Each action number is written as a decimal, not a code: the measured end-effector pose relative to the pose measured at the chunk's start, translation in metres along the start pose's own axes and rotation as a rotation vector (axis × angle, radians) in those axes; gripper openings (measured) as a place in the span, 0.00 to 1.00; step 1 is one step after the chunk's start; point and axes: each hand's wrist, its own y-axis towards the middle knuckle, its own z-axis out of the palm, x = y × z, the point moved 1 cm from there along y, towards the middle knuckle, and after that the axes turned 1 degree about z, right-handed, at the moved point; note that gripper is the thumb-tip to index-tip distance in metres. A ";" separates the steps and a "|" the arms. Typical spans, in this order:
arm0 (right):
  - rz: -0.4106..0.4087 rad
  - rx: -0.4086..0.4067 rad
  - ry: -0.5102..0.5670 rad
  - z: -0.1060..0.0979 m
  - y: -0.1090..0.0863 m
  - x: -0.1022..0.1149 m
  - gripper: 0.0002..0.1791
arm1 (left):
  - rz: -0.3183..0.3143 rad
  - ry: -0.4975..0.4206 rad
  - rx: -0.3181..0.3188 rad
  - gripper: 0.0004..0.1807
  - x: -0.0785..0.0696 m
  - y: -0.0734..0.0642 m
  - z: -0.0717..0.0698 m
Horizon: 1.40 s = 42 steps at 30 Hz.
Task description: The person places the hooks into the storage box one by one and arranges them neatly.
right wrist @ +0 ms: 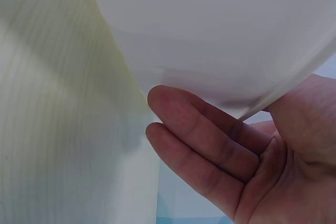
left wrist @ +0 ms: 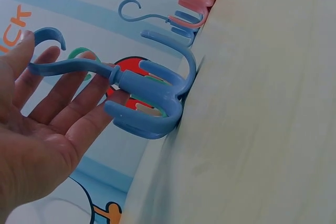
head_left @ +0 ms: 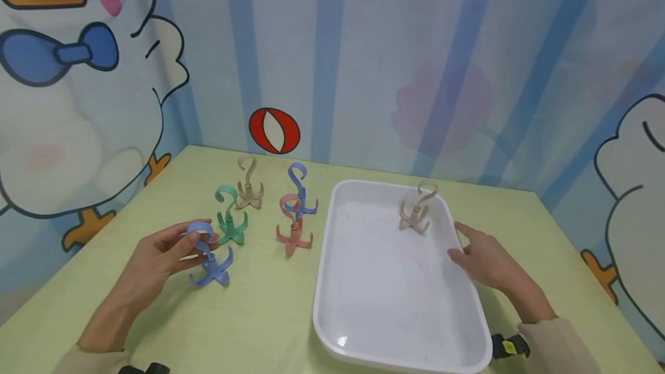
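Observation:
My left hand [head_left: 156, 258] pinches the curled top of a blue four-pronged hook [head_left: 213, 270] between thumb and fingers. In the left wrist view that blue hook [left wrist: 152, 90] has its prong base at or just above the tabletop; I cannot tell which. At the right, my right hand [head_left: 488, 258] holds the side rim of a white tray [head_left: 384, 299], thumb over the edge. The right wrist view shows its fingers [right wrist: 205, 145] curled beneath the rim, outside the tray wall. A beige hook [head_left: 414, 219] stands inside the tray near its far right corner.
Left of the tray stand a green hook [head_left: 232, 229], another beige hook [head_left: 249, 195], a second blue hook [head_left: 297, 173] and a pink hook [head_left: 294, 235], which partly covers the second blue one. A printed curtain [head_left: 353, 74] hangs behind the pale yellow-green table [head_left: 249, 328].

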 end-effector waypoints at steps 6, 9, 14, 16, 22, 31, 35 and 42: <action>0.004 -0.001 0.005 0.000 -0.001 0.000 0.41 | -0.011 -0.009 -0.006 0.20 0.000 0.000 0.002; 0.003 0.002 0.005 0.000 -0.001 0.000 0.41 | -0.019 0.003 -0.008 0.20 -0.003 0.000 0.003; 0.008 0.005 0.004 0.000 0.000 0.000 0.41 | -0.019 0.016 -0.004 0.22 -0.008 0.001 0.007; 0.013 0.006 0.001 0.000 0.000 0.000 0.42 | -0.013 0.010 0.000 0.21 -0.010 0.003 0.009; 0.010 0.000 -0.004 0.000 0.001 -0.001 0.42 | 0.006 -0.025 0.025 0.20 -0.016 0.005 0.016; 0.008 -0.002 0.003 0.000 0.000 -0.002 0.41 | -0.007 -0.013 0.074 0.22 -0.022 0.009 0.030; 0.013 -0.004 0.003 0.000 0.000 -0.002 0.41 | -0.002 -0.012 0.101 0.23 -0.027 0.011 0.037; 0.005 -0.010 -0.008 0.001 0.000 -0.001 0.41 | 0.003 -0.014 0.127 0.24 -0.032 0.015 0.047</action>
